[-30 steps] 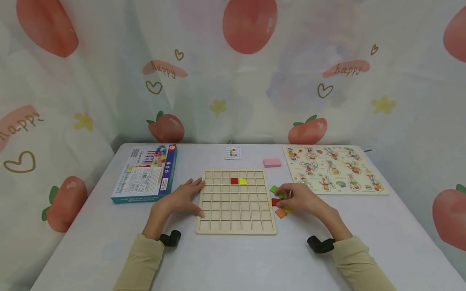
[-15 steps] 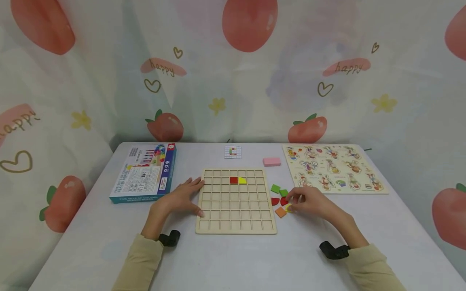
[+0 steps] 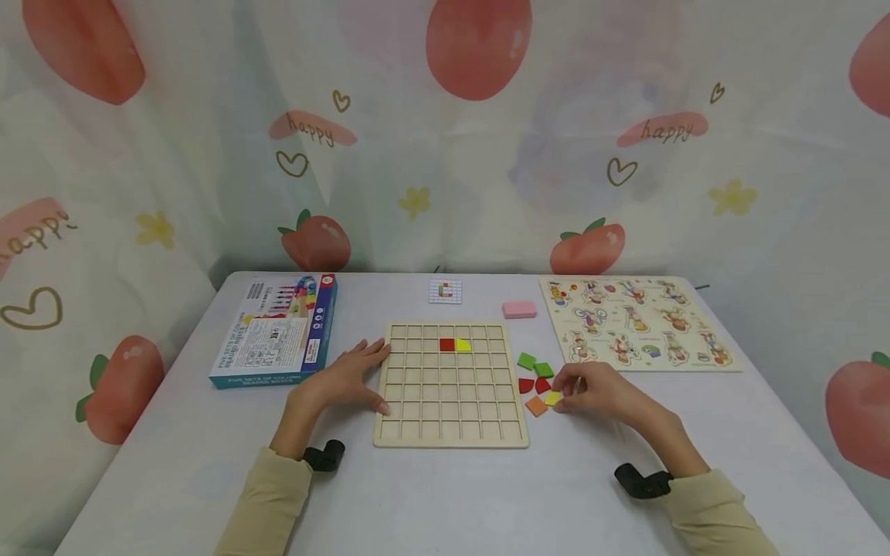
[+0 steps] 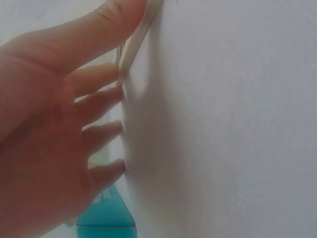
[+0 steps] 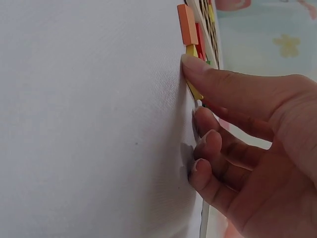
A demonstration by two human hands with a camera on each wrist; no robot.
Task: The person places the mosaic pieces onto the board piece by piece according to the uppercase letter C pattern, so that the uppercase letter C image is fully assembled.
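Left hand just spread loose against the wooden grid board, right hand pinching a yellow tile off the board's right side.

seemingly a play corner, with fruit-printed cloth behind a white table bearing a picture board.

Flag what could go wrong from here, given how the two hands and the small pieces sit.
The right hand has its thumb at the loose yellow piece, close to the orange tile, so picking it up might nudge that tile.
The loose yellow piece looks thin and flat, so it could slip from the fingertips.
The left hand touches the edge of the grid board; a push might shift the board.
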